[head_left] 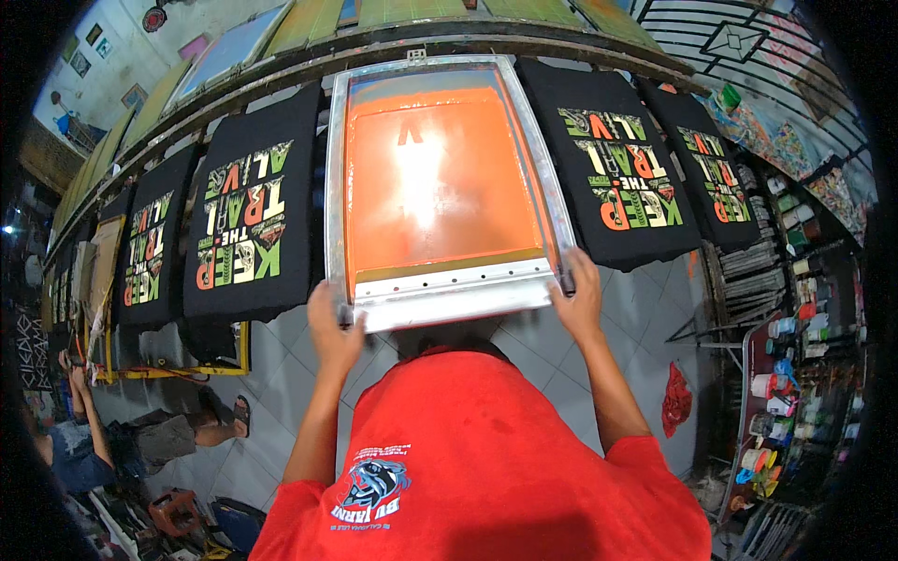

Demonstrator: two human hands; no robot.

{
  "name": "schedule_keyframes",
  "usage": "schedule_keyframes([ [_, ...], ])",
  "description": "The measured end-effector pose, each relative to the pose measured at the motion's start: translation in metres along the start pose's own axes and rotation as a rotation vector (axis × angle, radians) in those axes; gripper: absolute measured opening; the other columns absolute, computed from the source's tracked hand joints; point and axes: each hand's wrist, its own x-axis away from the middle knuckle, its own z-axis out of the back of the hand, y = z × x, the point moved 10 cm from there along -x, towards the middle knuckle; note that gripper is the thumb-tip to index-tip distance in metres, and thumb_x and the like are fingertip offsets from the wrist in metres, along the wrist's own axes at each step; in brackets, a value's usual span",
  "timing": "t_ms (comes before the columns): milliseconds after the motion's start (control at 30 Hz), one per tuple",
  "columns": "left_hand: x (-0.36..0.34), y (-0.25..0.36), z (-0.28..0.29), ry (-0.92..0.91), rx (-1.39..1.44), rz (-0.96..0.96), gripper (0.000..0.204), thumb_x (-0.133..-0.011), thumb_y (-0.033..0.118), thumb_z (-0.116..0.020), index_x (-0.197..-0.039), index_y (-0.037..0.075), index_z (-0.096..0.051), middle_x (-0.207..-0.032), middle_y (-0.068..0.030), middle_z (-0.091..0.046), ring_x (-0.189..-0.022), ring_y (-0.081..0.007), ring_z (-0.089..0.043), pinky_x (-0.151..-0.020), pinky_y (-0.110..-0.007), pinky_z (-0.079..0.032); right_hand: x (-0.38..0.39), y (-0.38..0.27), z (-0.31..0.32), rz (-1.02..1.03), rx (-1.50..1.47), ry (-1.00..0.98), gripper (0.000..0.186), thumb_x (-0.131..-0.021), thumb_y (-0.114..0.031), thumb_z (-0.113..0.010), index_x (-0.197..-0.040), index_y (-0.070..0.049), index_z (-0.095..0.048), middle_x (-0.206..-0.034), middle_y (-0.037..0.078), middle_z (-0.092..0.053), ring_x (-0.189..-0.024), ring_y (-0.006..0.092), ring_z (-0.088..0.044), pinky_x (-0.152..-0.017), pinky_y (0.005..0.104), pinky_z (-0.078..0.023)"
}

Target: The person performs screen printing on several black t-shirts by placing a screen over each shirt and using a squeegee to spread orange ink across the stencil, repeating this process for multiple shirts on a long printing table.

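A metal-framed printing screen (pixel 334 187) lies over the station in front of me, its mesh coated in glossy orange ink (pixel 449 196). Along its near end runs a white bar with a row of small holes (pixel 449 285). My left hand (pixel 333 327) is closed on the near left corner of the frame, and my right hand (pixel 577 294) grips the near right corner. Both hands' fingertips are partly hidden by the frame's edge. Black printed T-shirts lie on either side, one to the left (pixel 248 201) and one to the right (pixel 613 168). What lies under the screen is hidden.
More black printed shirts (pixel 150 248) continue along the bench both ways. A rack of ink tubs (pixel 776 402) stands at right. Another person (pixel 84 439) is at the lower left. A red plastic bag (pixel 675 400) and a stool (pixel 175 512) are on the tiled floor.
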Motion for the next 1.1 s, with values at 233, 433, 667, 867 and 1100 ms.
schedule_keyframes([
  [233,0.004,-0.112,-0.068,-0.397,0.371,0.810,0.057,-0.097,0.047,-0.051,-0.108,-0.007,-0.062,-0.094,-0.0238,-0.068,-0.089,-0.0311,-0.064,-0.081,-0.040,-0.048,0.000,0.134,-0.069,-0.738,-0.476,-0.185,0.050,-0.097,-0.041,-0.050,-0.105,0.005,-0.066,-0.098,0.027,-0.068,-0.095,0.0445,-0.064,-0.085,0.0455,-0.047],
  [433,-0.013,-0.103,-0.039,-0.211,0.132,0.681,0.057,-0.097,0.045,-0.050,-0.090,-0.010,-0.066,-0.082,-0.0308,-0.066,-0.079,-0.0440,-0.065,-0.074,-0.048,-0.048,-0.031,0.091,-0.027,-0.579,-0.145,-0.064,0.051,-0.100,-0.038,-0.043,-0.095,0.007,-0.066,-0.090,0.033,-0.064,-0.090,0.0494,-0.062,-0.077,0.0518,-0.047],
  [667,-0.005,-0.113,0.013,-0.194,0.122,0.658,0.055,-0.099,0.043,-0.047,-0.084,-0.008,-0.062,-0.084,-0.0332,-0.062,-0.082,-0.0493,-0.060,-0.072,-0.051,-0.045,-0.007,0.041,-0.004,-0.521,-0.126,-0.027,0.047,-0.101,-0.033,-0.044,-0.082,0.008,-0.059,-0.070,0.026,-0.058,-0.062,0.0282,-0.055,-0.063,0.0460,-0.042],
  [867,-0.001,-0.196,0.076,-0.218,0.257,0.694,0.049,-0.100,0.038,-0.048,-0.096,-0.008,-0.064,-0.088,-0.0291,-0.065,-0.087,-0.0387,-0.066,-0.076,-0.044,-0.047,0.015,-0.054,-0.045,-0.573,-0.153,-0.022,0.041,-0.101,-0.030,-0.046,-0.096,0.005,-0.066,-0.081,0.025,-0.065,-0.074,0.0288,-0.063,-0.070,0.0426,-0.047],
  [1100,0.008,-0.401,0.198,-0.145,0.093,0.526,0.049,-0.104,0.032,-0.041,-0.099,-0.011,-0.063,-0.085,-0.0202,-0.066,-0.078,-0.0247,-0.059,-0.076,-0.038,-0.046,0.036,-0.233,-0.182,-0.559,-0.272,-0.018,0.038,-0.099,-0.031,-0.047,-0.103,-0.001,-0.069,-0.089,0.026,-0.067,-0.086,0.0434,-0.066,-0.074,0.0477,-0.050],
])
